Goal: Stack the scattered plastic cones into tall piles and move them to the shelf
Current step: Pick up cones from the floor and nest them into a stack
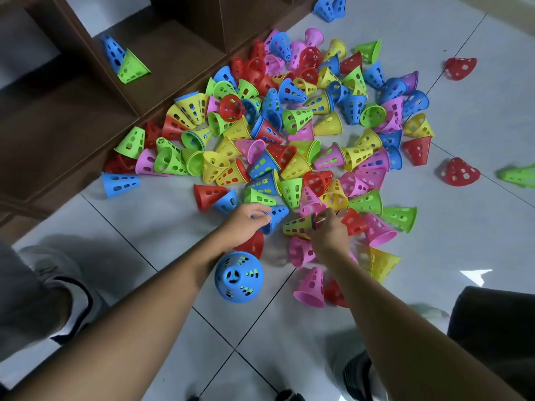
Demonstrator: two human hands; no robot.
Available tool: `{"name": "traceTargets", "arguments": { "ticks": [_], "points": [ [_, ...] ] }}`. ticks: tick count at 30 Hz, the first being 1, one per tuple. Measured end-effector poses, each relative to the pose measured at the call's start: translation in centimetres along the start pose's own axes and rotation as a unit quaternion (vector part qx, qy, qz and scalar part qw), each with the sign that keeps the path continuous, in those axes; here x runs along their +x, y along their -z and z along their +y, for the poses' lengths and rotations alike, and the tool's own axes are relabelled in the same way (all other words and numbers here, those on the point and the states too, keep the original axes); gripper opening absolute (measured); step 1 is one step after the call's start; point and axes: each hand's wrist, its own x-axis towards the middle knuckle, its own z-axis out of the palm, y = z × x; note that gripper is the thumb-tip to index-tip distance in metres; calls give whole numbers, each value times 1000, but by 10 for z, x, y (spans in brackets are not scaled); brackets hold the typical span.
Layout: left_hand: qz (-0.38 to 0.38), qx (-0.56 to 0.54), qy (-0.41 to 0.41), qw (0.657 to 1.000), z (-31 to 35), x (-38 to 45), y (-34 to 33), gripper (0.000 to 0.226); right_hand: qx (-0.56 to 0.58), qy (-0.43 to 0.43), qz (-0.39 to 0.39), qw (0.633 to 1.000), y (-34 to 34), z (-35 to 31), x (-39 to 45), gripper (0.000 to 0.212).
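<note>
**Light, holed cones: take them by the rim or the wall**

The left hand (246,219) curls its fingers round a blue cone (276,217) lying on its side at the near edge of the heap. The right hand (328,231) pinches the wide end of a yellow cone (296,227), also on its side, just right of the blue one; what looks like a blue rim shows at that end, so it may already be nested.

These cones look like thin moulded plastic, pierced with holes: probably very light, stiff enough to keep their shape, smooth enough to slide on the tiled floor (150,227). The holes and the flared rim offer the surest hold; squeezing the wall hard could flex it.

Near the left forearm stands an upright blue stack (238,277), green showing through its holes. The main heap (289,125) spreads further off, up to the brown shelf (72,111) at far left, where a blue and green pair (124,59) already lies.
</note>
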Motion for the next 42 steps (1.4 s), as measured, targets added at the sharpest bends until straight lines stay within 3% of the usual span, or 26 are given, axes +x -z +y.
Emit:
{"name": "traceTargets", "arguments": {
  "ticks": [9,17,21,26,36,42],
  "points": [
    [107,-114,-35,987,36,-35,34,4,121,-30,-5,992,22,-12,-11,30],
    [89,-156,-98,979,71,-92,76,13,309,-61,-49,948,51,-22,-36,55],
    [43,-198,-116,972,87,-122,94,29,377,-44,-60,923,67,-31,-53,33],
    [-2,-245,-113,963,101,-152,107,32,467,-29,-102,878,90,-48,-67,21],
    [-124,-209,-85,966,87,-179,107,37,517,56,-242,819,112,-90,-96,17],
    [-138,-172,-47,974,62,-177,96,33,509,98,-338,785,126,-104,-116,17]
  ]
}}
